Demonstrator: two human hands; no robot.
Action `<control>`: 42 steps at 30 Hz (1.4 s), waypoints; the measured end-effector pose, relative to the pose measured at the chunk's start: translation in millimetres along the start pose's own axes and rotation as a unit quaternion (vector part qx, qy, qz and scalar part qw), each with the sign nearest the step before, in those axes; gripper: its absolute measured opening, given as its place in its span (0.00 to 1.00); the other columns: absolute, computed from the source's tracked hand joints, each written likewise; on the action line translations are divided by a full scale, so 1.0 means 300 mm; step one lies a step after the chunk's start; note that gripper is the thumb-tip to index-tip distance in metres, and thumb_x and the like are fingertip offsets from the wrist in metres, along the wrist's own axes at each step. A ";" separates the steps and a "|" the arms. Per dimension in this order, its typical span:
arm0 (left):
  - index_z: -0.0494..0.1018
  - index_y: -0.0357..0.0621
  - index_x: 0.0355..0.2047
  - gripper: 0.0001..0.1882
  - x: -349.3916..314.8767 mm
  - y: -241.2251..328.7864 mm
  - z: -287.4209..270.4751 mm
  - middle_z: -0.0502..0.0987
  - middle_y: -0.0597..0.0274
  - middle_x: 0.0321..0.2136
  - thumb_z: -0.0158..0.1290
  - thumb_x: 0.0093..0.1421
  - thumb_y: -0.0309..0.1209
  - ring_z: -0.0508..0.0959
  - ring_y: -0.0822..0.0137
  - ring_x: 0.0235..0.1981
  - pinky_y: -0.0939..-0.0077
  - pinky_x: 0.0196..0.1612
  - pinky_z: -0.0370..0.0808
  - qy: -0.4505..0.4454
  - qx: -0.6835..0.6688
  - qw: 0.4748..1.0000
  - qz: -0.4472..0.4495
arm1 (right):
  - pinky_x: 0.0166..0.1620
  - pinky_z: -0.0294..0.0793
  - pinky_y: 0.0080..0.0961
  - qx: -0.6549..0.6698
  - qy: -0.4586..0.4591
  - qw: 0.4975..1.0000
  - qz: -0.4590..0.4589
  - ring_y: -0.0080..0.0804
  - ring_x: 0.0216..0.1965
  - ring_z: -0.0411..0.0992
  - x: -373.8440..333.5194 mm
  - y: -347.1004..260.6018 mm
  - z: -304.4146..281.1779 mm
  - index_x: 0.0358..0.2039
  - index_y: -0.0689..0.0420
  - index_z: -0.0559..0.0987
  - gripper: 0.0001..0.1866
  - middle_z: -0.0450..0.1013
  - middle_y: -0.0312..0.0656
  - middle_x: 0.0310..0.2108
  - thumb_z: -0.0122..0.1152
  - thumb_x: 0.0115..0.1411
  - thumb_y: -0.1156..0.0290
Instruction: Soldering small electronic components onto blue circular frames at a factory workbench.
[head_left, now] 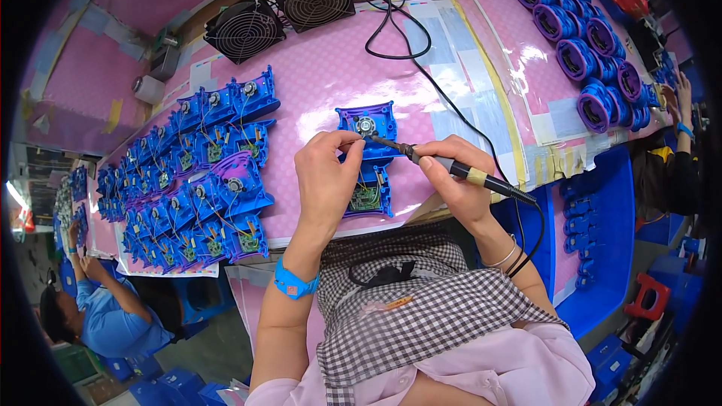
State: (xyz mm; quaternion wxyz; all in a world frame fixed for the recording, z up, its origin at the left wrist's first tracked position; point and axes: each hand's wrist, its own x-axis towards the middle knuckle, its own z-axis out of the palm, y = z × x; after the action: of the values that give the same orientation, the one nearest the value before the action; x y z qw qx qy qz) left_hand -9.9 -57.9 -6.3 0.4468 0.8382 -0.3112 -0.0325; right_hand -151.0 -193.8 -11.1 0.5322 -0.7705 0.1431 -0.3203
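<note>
- Nearest the camera: black-and-white checked apron (421, 304) over a pale pink shirt (511, 365).
- At centre, just beyond the apron on the pink-covered counter (308, 83): blue housing half (386, 126), with round speaker (366, 125) facing up.
- Close to its near edge: second blue half (386, 194), carrying a green circuit board (366, 197). Any wire between the two not made out.
- Right hand (460, 189): wrapped pen-fashion around a black soldering iron (455, 168), tip angled down and leftward to the speaker. Actual contact too fine to confirm.
- Left hand (327, 173): thumb and finger pinched together just beside the tip. Pinched item, if any, too small to tell.
- For good work at the speaker, as judged: brace both wrists, heat pad and lead together, feed solder sparingly, lift off cleanly. Avoid dwelling, likely to scorch the cone or soften nearby plastic. Mind the fingertips close to the hot end.
- Rightward of the hands: black cable (453, 110), best left slack and off the boards.
- Farther out: rows of similar blue halves (197, 194) at left, two black fans (244, 28) ahead, blue-and-purple round assemblies (579, 59) at right.
</note>
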 end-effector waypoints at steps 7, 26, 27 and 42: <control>0.80 0.37 0.29 0.06 0.000 -0.008 0.004 0.80 0.57 0.23 0.60 0.50 0.25 0.77 0.71 0.25 0.76 0.26 0.70 0.005 0.008 1.000 0.005 | 0.27 0.65 0.18 0.002 0.007 1.000 -0.009 0.22 0.24 0.70 0.007 0.008 0.012 0.33 0.63 0.81 0.08 0.76 0.41 0.25 0.62 0.51 0.79; 0.80 0.36 0.29 0.06 -0.005 -0.015 0.007 0.80 0.56 0.25 0.59 0.50 0.25 0.78 0.68 0.25 0.74 0.27 0.71 0.004 0.011 1.000 0.009 | 0.30 0.68 0.20 0.022 0.017 0.998 -0.057 0.26 0.27 0.72 0.004 -0.003 -0.029 0.32 0.65 0.81 0.07 0.76 0.42 0.26 0.60 0.50 0.80; 0.80 0.36 0.29 0.06 -0.003 -0.011 0.008 0.80 0.56 0.25 0.58 0.50 0.25 0.78 0.68 0.25 0.74 0.27 0.71 0.002 0.008 1.000 0.008 | 0.30 0.68 0.19 0.023 0.031 0.998 -0.056 0.25 0.27 0.71 0.005 -0.002 -0.036 0.32 0.65 0.81 0.07 0.75 0.42 0.26 0.60 0.51 0.80; 0.78 0.37 0.27 0.04 -0.003 -0.001 0.013 0.77 0.55 0.22 0.57 0.49 0.24 0.77 0.62 0.23 0.68 0.28 0.72 0.000 -0.001 1.000 0.002 | 0.25 0.68 0.15 0.078 0.056 0.994 0.051 0.19 0.22 0.70 -0.041 -0.004 -0.070 0.41 0.60 0.79 0.11 0.76 0.39 0.26 0.62 0.61 0.69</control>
State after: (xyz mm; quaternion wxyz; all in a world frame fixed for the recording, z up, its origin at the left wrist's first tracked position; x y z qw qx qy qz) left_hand -11.9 -60.1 -9.1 0.4476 0.8371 -0.3131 -0.0318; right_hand -174.1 -201.7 -9.3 0.5973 -0.6994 0.1863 -0.3454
